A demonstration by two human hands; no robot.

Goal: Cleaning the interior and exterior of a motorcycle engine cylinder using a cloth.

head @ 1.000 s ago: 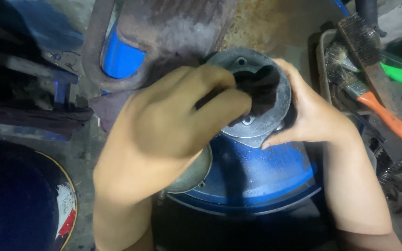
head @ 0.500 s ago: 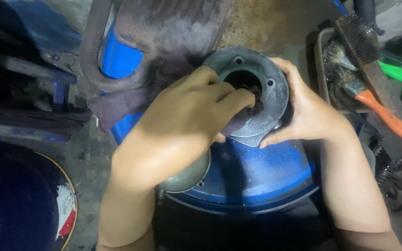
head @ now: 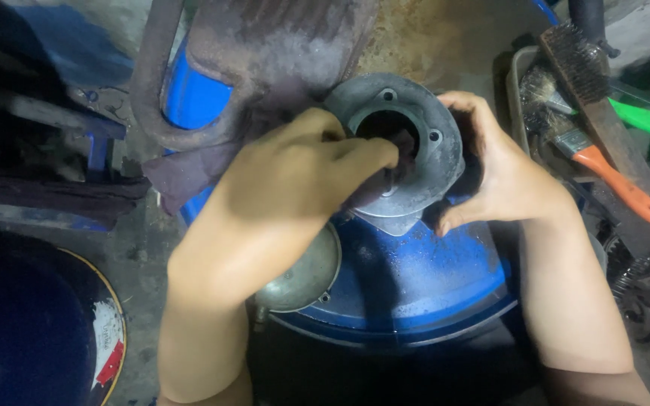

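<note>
Your left hand (head: 302, 169): back up, fingers bunched, fingertips pressed forward and down, forearm bare, angled in from lower left. Your right hand (head: 502, 169): fingers curled and cupped, thumb low, forearm bare, rising from lower right.

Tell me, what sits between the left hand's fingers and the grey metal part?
In the head view, a dark cloth lies between the left hand and the grey metal part, pressed into its bore.
</note>
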